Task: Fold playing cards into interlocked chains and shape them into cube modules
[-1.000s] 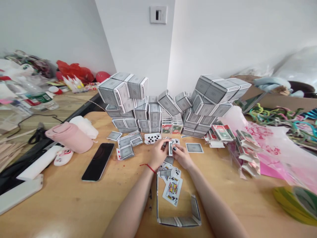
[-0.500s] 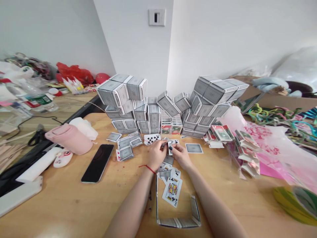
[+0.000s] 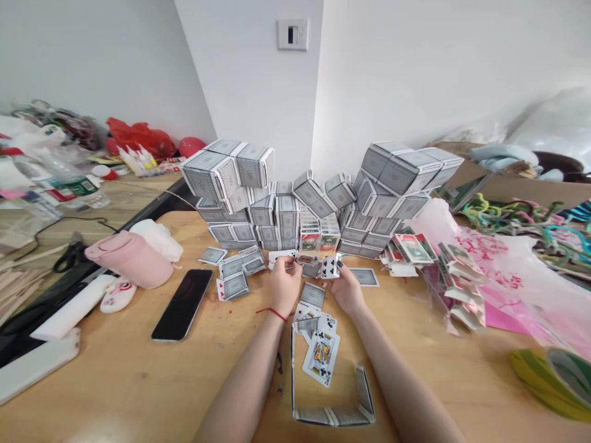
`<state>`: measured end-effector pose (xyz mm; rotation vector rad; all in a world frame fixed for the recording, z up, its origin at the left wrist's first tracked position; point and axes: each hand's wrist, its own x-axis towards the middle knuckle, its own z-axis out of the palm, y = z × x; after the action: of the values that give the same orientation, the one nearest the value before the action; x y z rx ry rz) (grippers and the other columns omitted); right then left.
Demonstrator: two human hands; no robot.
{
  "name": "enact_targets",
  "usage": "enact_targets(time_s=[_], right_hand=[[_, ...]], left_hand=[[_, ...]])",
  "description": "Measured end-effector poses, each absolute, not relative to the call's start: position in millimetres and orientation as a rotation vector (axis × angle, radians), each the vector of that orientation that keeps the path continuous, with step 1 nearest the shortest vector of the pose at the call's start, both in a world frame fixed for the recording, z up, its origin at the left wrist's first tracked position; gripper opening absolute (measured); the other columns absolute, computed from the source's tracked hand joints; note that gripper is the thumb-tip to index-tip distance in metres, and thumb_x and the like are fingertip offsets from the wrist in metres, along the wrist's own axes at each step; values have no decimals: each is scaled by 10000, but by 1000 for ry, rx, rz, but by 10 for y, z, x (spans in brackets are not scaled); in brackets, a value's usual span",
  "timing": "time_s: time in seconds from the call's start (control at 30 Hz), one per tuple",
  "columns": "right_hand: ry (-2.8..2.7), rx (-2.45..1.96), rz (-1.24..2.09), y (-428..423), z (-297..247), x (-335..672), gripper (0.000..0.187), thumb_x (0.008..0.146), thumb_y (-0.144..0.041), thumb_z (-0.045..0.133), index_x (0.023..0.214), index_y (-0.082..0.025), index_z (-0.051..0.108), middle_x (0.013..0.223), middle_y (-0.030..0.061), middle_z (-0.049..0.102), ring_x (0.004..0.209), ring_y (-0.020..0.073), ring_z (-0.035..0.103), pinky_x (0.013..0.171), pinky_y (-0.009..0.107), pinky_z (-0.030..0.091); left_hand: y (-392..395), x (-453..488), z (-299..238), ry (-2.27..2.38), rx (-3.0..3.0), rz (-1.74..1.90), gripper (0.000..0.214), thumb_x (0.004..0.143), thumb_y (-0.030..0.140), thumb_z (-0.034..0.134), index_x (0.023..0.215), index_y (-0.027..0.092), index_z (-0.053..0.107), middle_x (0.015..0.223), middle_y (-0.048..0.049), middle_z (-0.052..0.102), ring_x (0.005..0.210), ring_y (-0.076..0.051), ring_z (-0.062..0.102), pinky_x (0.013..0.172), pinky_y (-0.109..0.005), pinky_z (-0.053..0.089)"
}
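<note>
My right hand (image 3: 347,288) pinches a playing card (image 3: 329,266) that shows black club pips and looks bent at its edge. My left hand (image 3: 285,284), with a red string at the wrist, has its fingertips pressed together; what they grip is too small to tell. Between the hands lie more cards, partly hidden. Nearer to me is a face-down card (image 3: 313,295), then a king of clubs (image 3: 322,357) on a few others. These overlap a low open frame of folded cards (image 3: 333,416). Another face-down card (image 3: 367,277) lies beyond my right hand.
Stacked card blocks (image 3: 265,209) form a wall at the back, with leaning blocks (image 3: 315,192) midway and a taller right stack (image 3: 392,178). A phone (image 3: 182,304) and pink pouch (image 3: 132,258) lie left. Card boxes (image 3: 413,247) and yellow-green tape (image 3: 554,381) sit right.
My hands have moved apart. Before, they met over a small folded card; now the right hand holds a card with its club face showing, and the face-down card below is more exposed.
</note>
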<state>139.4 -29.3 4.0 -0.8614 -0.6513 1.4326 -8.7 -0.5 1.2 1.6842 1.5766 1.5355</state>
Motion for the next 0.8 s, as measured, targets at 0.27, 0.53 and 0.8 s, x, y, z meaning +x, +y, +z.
enact_targets(time_s=[0.27,0.53,0.8], right_hand=[[-703,-794,1448,-311,85,1382,270,694,-388,624,886,-199,615,856,40,669,759,196,628,692,352,517],[-725,-843,1404,-306,80,1385,258,662,-354,662,864,-196,631,821,11,651,694,151,588,610,266,477],[-741,-934,1360,-300,40,1389,349,649,-365,684,952,-202,628,880,25,652,703,154,590,585,256,468]], left_hand=[[-87,-4,52,1303,1895,1270,121,699,141,536,805,182,493,788,-16,576,694,-127,583,627,-247,486],[-99,-1,59,1025,2100,1120,113,664,121,567,695,182,476,1174,-100,508,1108,-217,489,841,-333,457],[-118,-30,81,1086,2158,1154,143,663,118,581,632,181,456,1135,-76,498,1051,-207,500,868,-356,434]])
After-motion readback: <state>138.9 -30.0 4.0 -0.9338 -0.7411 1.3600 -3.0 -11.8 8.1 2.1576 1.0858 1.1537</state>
